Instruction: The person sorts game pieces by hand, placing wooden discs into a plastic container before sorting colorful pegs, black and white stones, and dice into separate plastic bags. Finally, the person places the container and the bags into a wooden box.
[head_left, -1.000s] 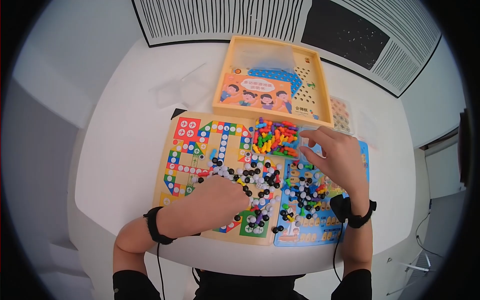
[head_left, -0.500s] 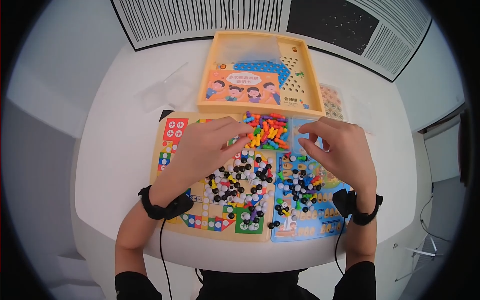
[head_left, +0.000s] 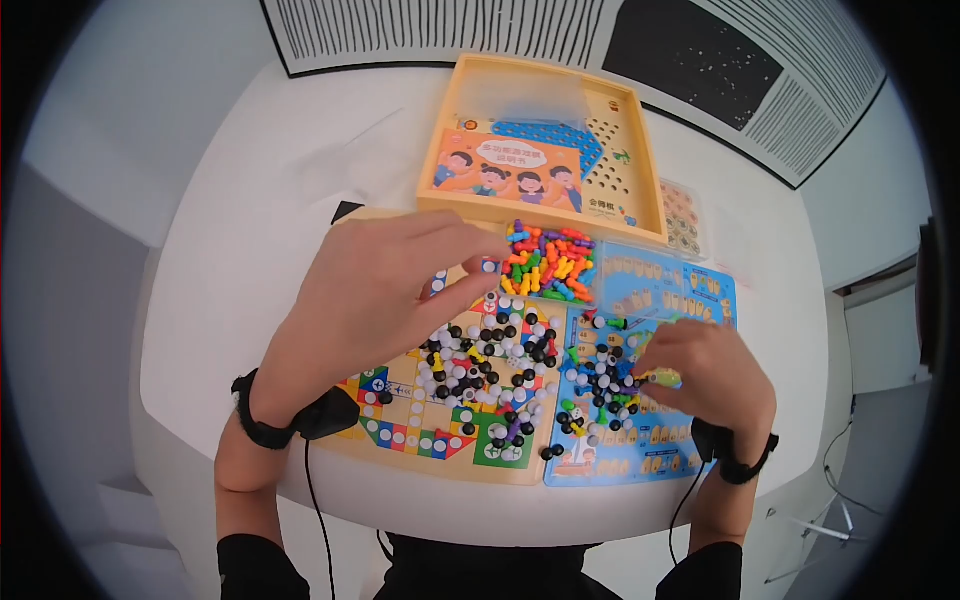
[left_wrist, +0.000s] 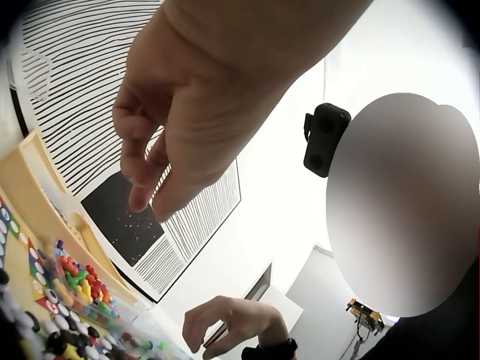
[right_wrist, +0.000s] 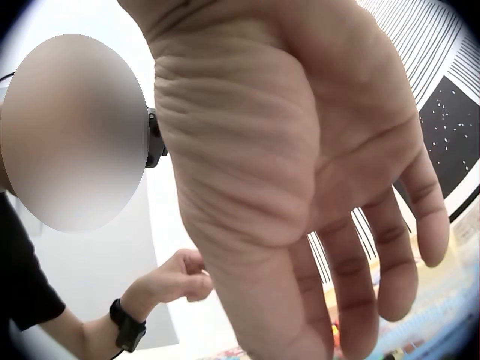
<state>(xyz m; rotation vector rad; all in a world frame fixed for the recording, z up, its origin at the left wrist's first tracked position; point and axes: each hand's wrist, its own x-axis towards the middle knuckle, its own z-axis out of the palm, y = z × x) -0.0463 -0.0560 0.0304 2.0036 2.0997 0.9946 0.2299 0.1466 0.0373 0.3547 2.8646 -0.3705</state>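
My left hand (head_left: 385, 285) hangs over the left game board, its fingertips near the left edge of a clear box (head_left: 548, 297) full of colourful pegs (head_left: 548, 262). A gap shows between thumb and forefinger, and nothing is seen in it. Loosely bent fingers (left_wrist: 137, 169) show in the left wrist view. My right hand (head_left: 715, 375) reaches down over the blue board (head_left: 655, 465), fingertips beside a pile of black and white pieces mixed with pegs (head_left: 605, 375). Long, nearly straight fingers (right_wrist: 352, 292) show in the right wrist view; its thumb tip runs out of frame.
A wooden tray (head_left: 655, 200) with an orange booklet (head_left: 508, 172) stands behind the boards. More black and white pieces (head_left: 490, 370) lie scattered on the left, wooden-coloured board (head_left: 400, 455). Right of the tray sits a clear pack of round discs (head_left: 682, 220). Cables hang from both wrists.
My left hand has risen from the scattered pieces on the left board to beside the peg box. My right hand has moved down from near the box to the pile on the blue board.
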